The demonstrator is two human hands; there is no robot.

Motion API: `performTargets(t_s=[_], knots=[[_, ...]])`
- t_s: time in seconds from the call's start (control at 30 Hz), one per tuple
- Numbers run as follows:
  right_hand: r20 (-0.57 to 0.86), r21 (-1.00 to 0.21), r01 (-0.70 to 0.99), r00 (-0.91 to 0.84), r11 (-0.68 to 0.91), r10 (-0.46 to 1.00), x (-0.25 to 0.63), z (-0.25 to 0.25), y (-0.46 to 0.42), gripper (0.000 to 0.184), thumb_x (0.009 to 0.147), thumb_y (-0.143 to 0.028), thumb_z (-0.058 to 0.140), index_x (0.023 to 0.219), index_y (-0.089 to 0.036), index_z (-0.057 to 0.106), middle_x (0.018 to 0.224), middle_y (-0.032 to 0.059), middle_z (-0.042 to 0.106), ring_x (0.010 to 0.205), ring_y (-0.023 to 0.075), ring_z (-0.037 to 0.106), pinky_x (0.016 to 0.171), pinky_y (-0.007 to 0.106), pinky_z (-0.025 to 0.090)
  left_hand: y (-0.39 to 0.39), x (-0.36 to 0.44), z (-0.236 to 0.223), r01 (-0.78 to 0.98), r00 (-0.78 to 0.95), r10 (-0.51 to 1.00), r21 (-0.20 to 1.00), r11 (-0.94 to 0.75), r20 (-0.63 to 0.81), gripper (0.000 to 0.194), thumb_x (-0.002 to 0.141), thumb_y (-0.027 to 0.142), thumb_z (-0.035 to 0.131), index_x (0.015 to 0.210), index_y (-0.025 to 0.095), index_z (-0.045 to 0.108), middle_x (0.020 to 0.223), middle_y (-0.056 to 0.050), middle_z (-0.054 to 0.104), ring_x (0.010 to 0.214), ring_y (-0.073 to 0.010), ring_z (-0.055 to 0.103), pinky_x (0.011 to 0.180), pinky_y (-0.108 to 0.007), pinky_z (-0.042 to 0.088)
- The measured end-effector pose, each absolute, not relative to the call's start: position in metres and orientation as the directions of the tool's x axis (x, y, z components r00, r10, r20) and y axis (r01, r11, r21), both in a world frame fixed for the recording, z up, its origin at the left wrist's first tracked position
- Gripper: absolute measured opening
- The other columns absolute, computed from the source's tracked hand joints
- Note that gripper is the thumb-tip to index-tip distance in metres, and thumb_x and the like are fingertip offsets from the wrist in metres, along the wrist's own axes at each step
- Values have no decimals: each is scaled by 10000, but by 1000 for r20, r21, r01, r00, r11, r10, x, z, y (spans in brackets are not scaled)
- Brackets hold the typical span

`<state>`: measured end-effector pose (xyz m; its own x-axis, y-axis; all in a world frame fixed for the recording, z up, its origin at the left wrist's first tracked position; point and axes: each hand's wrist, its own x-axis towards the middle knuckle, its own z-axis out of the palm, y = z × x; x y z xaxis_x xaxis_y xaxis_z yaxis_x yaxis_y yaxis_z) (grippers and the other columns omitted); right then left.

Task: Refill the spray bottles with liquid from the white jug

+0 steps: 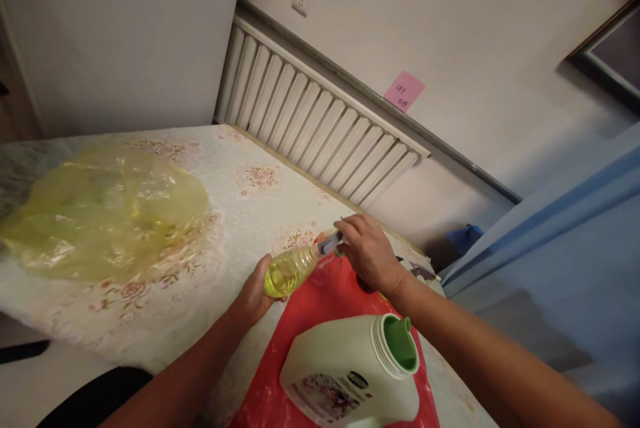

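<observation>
1. Holding the bottle [290,271] is the left hand [256,291], wrapped round its lower end; bottle is tilted, top toward the right hand [370,251], above the counter [237,228] and the near-left edge of a red bag [273,355].
2. Right hand: fingers closed on the spray head [330,243] at the bottle's top. Can't tell if the head is seated or loose; fingers hide part of it.
3. Handling, my take: grip the bottle firmly but don't squeeze, thin plastic could push liquid up. More upright would be safer if the head is loose. Turn head square to the neck, no side load.
4. Bottle contents: clear yellow-green liquid, seen through the wall. Fill level hard to read at this tilt.
5. Jug [320,355]: pale, on the red bag, mouth uncapped, green spout [400,341] inside. Contents not visible. Knock risk, I'd say; mind the right forearm.
6. Yellow bag [115,215]: puffed up on the counter, well left. Can't make out any contents.
</observation>
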<state>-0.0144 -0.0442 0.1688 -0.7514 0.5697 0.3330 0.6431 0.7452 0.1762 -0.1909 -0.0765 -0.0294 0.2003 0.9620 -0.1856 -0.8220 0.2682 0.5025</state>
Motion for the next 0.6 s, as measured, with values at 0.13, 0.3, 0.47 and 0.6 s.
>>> performTargets(t_s=[0.13,0.3,0.47,0.6], knots=[[215,-430,818,-318,382,923,-10,155,-41,217,872,-376,589,888,-167,643,816,93,682,768,231,625,747,390,501,-81,-195,-25,-746,-97,987,666,15,-131,271,814,467,576,810,196,569,660,10,619,540,-141,556,445,-216,426],[-180,-826,564,-270,3,946,-16,145,-42,372,846,-523,546,753,-173,634,637,20,650,519,124,593,510,248,486,-85,-195,-23,-430,-311,950,886,-175,37,262,789,419,583,869,173,625,836,-50,638,711,-191,595,564,-269,490],[-264,-868,476,-195,-144,945,-17,137,-42,260,685,-406,699,698,-157,622,561,-7,613,450,88,518,443,207,433,-83,-193,-23,-395,-373,928,901,-178,19,285,805,439,538,877,180,632,857,-40,642,833,-210,597,744,-296,496],[-237,-872,479,-226,-104,945,-16,141,-42,198,655,-332,704,693,-163,609,559,-13,608,463,95,510,456,215,413,-84,-188,-24,-547,-231,971,834,-73,-66,263,786,435,591,875,190,623,796,-20,644,703,-178,590,600,-261,481]])
